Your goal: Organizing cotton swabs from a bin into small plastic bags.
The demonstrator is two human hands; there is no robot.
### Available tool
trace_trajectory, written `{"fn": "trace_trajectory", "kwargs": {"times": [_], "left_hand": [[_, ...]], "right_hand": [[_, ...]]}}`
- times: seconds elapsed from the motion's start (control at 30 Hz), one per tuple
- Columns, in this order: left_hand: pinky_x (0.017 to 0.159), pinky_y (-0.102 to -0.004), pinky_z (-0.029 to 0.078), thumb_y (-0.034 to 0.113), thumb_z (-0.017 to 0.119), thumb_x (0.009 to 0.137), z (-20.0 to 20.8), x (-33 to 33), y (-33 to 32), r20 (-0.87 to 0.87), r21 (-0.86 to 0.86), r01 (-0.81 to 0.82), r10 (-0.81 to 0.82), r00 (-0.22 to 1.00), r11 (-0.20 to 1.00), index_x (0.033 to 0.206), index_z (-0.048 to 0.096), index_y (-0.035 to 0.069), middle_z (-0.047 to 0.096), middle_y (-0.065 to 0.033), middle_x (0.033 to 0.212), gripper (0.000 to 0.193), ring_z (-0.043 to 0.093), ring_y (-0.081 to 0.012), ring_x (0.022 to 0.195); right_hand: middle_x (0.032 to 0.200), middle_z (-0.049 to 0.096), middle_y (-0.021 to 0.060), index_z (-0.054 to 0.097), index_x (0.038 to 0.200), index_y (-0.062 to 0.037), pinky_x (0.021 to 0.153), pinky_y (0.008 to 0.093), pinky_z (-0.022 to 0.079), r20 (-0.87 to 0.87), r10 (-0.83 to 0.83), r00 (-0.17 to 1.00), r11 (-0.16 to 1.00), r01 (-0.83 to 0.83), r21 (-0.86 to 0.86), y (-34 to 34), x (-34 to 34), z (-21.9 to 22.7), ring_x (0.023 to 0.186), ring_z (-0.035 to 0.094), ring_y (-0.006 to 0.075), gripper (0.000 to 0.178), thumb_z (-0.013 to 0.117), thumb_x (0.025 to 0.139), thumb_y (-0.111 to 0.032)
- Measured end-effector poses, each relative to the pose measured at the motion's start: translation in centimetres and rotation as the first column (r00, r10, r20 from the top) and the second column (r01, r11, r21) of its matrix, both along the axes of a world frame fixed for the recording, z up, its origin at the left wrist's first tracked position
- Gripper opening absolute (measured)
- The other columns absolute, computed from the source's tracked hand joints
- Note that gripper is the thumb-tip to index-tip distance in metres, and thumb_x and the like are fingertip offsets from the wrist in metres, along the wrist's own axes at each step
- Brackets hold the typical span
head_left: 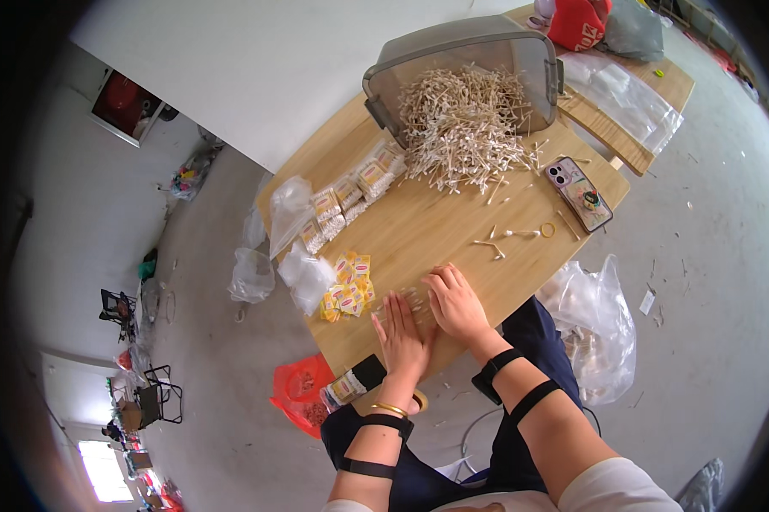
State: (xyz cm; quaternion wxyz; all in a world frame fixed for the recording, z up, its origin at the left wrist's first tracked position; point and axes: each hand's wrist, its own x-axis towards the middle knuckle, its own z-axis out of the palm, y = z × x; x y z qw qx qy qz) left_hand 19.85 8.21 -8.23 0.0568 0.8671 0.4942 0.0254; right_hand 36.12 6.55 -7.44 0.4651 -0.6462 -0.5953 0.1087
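My left hand (pixel 404 335) lies palm down near the table's front edge, its fingers stretched over a row of cotton swabs (pixel 413 300). Just right of it, my right hand (pixel 456 305) rests on the tabletop with fingers bent toward the same swabs. Neither hand visibly grips anything; what lies under the palms is hidden. Yellow-and-white printed cards (pixel 349 288) lie scattered left of my left hand. A heap of cotton swabs (pixel 468 128) spills from a grey plastic bin (pixel 380 92) tipped on its side at the far end.
Filled small packs (pixel 349 192) line the table's left side beside clear bags (pixel 308 277). A phone (pixel 579 194), a yellow ring (pixel 547 229) and loose swabs lie at the right. Below are a red bag (pixel 303 380) and a clear bag (pixel 602 328). Another table (pixel 675 84) stands beyond.
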Motion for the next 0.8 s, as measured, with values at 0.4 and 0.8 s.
{"fn": "trace_trajectory", "kwargs": {"times": [0.4,0.8], "left_hand": [[0.122,-0.0587,0.0,0.054,0.043,0.1,0.1,0.1,0.6,0.004,0.018,-0.01,0.01,1.0,1.0,0.156,0.021,-0.005,0.02,-0.0235,0.164,0.084,0.016,-0.0334,0.154],[0.123,-0.058,-0.002,0.053,0.041,0.101,0.6,-0.9,0.4,0.002,-0.009,0.099,-0.099,0.995,0.995,0.157,0.02,-0.003,0.019,-0.0211,0.164,0.082,0.013,-0.0332,0.155]], "right_hand": [[0.117,0.058,0.0176,0.06,0.116,-0.0023,0.117,0.0458,0.034,0.0,0.006,1.0,1.0,-0.006,0.011,0.2,-0.1,-0.4,0.121,0.051,0.0362,0.026,0.057,0.091,-0.01],[0.119,0.058,0.0176,0.059,0.116,-0.0028,0.116,0.0449,0.035,-0.002,0.013,1.0,1.0,-0.013,0.003,0.2,-0.2,-0.1,0.122,0.051,0.0366,0.026,0.058,0.09,-0.009]]}}
